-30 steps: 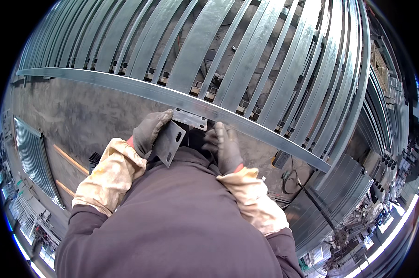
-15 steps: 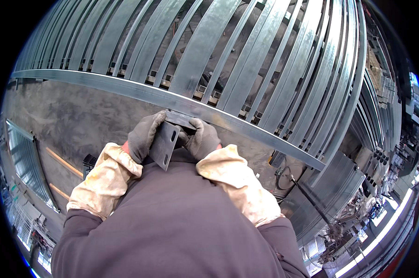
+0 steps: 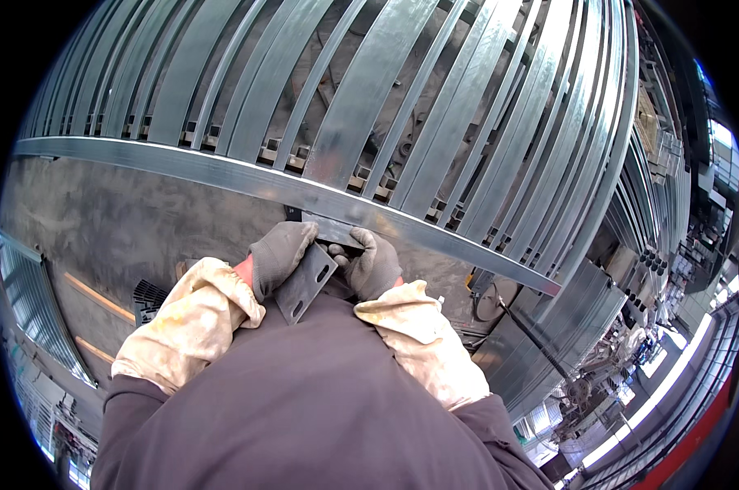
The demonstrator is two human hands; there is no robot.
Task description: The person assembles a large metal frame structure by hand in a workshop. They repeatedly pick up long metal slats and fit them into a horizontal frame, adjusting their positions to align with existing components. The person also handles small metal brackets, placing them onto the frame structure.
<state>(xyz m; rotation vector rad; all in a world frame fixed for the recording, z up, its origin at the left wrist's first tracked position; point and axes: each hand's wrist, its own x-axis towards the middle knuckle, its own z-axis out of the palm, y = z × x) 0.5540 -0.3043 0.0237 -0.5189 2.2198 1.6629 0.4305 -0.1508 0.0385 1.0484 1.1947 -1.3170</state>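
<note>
A grey metal angle bracket [image 3: 302,287] is between my hands, close to my chest. One flange tilts toward me and has two long slots; the other reaches away toward the steel rail. My left hand [image 3: 279,255], in a grey work glove, is closed on its left side. My right hand [image 3: 375,263], gloved the same way, grips the right end of the far flange, with its fingertips curled beneath. Just beyond the bracket runs the long galvanized rail [image 3: 222,173] of a large frame. Whether the bracket touches the rail I cannot tell.
Several galvanized steel bars [image 3: 377,82] run away from the rail, with gaps between them. A ribbed metal panel [image 3: 42,294] and wooden strips [image 3: 100,296] lie at left. At right are a dark cable [image 3: 541,347] and a sheet-metal surface [image 3: 561,327].
Both hands and the bracket have shifted slightly right and toward me in the view. The slotted flange has turned and shows more of its face. The grip stays the same.
</note>
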